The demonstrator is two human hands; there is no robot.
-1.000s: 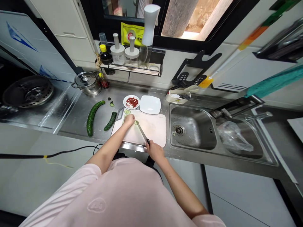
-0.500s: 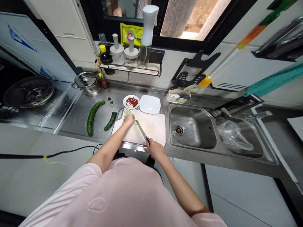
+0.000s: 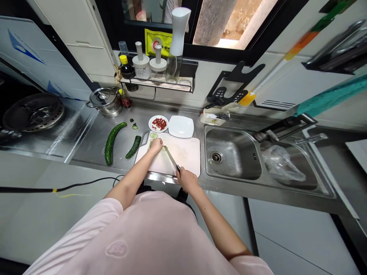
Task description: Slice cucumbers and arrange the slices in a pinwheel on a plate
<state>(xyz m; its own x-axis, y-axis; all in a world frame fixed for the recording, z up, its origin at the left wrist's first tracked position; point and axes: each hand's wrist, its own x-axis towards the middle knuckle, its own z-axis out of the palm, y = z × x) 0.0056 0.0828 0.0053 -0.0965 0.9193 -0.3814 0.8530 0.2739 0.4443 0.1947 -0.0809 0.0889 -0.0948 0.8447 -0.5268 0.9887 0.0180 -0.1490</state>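
My right hand (image 3: 187,180) is closed around the dark handle of a kitchen knife (image 3: 171,157). Its blade points up and left across the white cutting board (image 3: 186,160). At the blade's tip, a pale green cucumber slice (image 3: 164,148) shows. Just left of that slice, my left hand (image 3: 156,146) rests low over the board with its fingers drawn together; what lies under them is hidden. Several more cucumber slices (image 3: 154,135) lie by the board's upper left corner. Left of the board are a shorter piece of cucumber (image 3: 133,147) and a long whole cucumber (image 3: 114,142).
Behind the board stand a small plate of chopped red pieces (image 3: 159,124) and a white square plate (image 3: 181,126). Small green trimmings (image 3: 134,125) lie on the steel counter. To the right is a sink (image 3: 233,152); at the back left, a lidded pot (image 3: 105,102).
The view has shifted very slightly. Both hands, the knife and the cucumber slice hold nearly the same places on the board.
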